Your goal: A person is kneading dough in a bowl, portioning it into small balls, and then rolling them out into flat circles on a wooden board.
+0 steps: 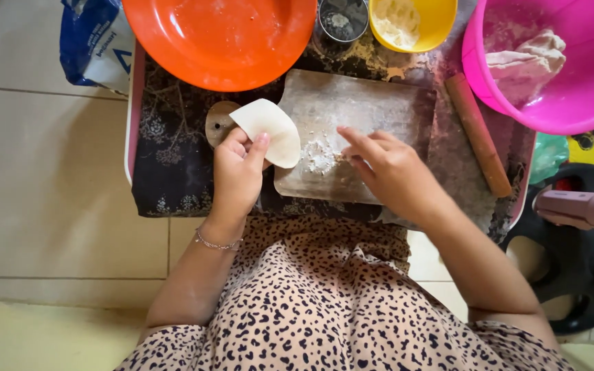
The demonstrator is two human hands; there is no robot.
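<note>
Soft white dough, rolled thin and folded into a half-round piece (269,130), sits pinched between the thumb and fingers of the left hand (236,173). The piece sticks up toward one o'clock from that hand and hangs over the left edge of the wooden board (366,110). The grip takes only its bottom corner, so most of the piece has nothing under it. It looks floppy, and it could bend, stretch or tear if the pinch gets too tight, or slip out if the pinch goes loose.

At three o'clock from the dough, the right hand (390,168) rests on the board with its fingers lightly spread, holding nothing. The fingertips (347,134) touch a small pile of flour (321,156). Flour may scatter off the board onto the dark flowery cloth (173,158).

At twelve o'clock stands an orange plate (221,38). A wooden rolling pin (479,134) lies at three o'clock, near the table edge, and could roll off if bumped. A pink bowl (586,82) sits at two o'clock.
</note>
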